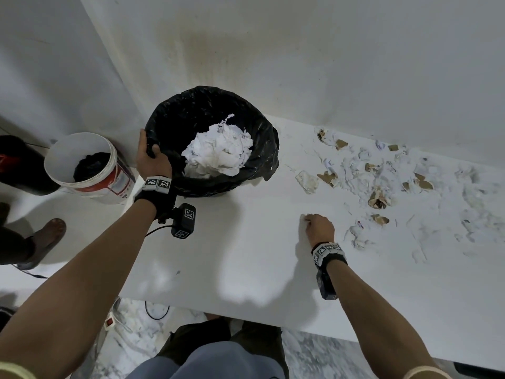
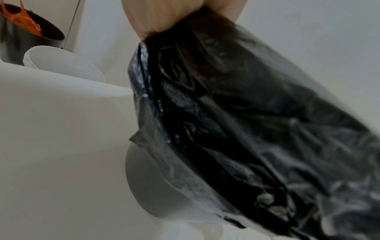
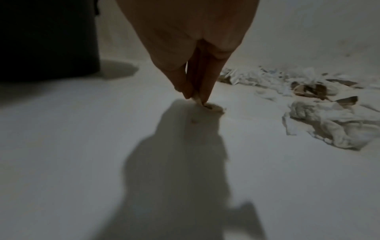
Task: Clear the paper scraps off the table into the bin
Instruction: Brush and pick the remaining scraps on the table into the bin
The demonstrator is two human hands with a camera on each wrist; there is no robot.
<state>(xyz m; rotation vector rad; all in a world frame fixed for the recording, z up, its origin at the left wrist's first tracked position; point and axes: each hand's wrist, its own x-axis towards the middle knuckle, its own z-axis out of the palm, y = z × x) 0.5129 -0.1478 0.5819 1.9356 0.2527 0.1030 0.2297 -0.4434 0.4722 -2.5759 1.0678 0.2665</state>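
A bin (image 1: 210, 138) lined with a black bag stands on the white table's left end, part filled with torn white paper (image 1: 220, 151). My left hand (image 1: 151, 157) grips the bin's near-left rim and the bag (image 2: 236, 113) over it. My right hand (image 1: 318, 227) is low on the table (image 1: 246, 242), right of the bin, fingertips (image 3: 186, 92) pinching a small paper scrap (image 3: 212, 108) against the surface. Many white and brown paper scraps (image 1: 382, 176) lie scattered across the table's right half.
A white bucket (image 1: 82, 165) with something dark inside stands on the floor left of the table, with a dark container (image 2: 26, 34) beyond it. Another person's foot (image 1: 50, 232) is at the left. The wall runs close behind the table. Cables lie on the floor below.
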